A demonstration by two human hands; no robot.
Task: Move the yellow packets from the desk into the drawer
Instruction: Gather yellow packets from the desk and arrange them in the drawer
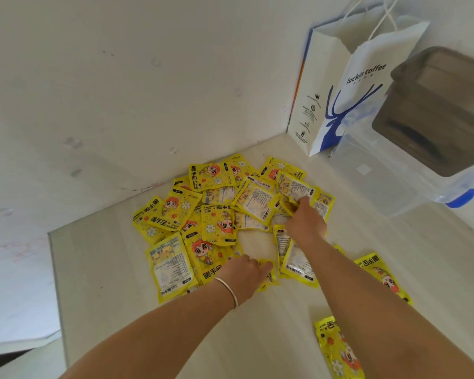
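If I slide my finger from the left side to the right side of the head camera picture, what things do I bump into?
Desk edge → pile of yellow packets → left hand → right hand → white coffee bag → clear plastic box.

The yellow packets (218,224) are thin plastic film with a glossy, slightly crinkled surface that catches the light. The worktop (257,337) is pale wood-look laminate, smooth and matt, with faint grain lines. A paper bag (337,86) is white, matt and creased, with thin cord handles. The storage box (389,170) beside it is clear, smooth plastic. A thin bracelet (228,289) looks like polished silver metal.
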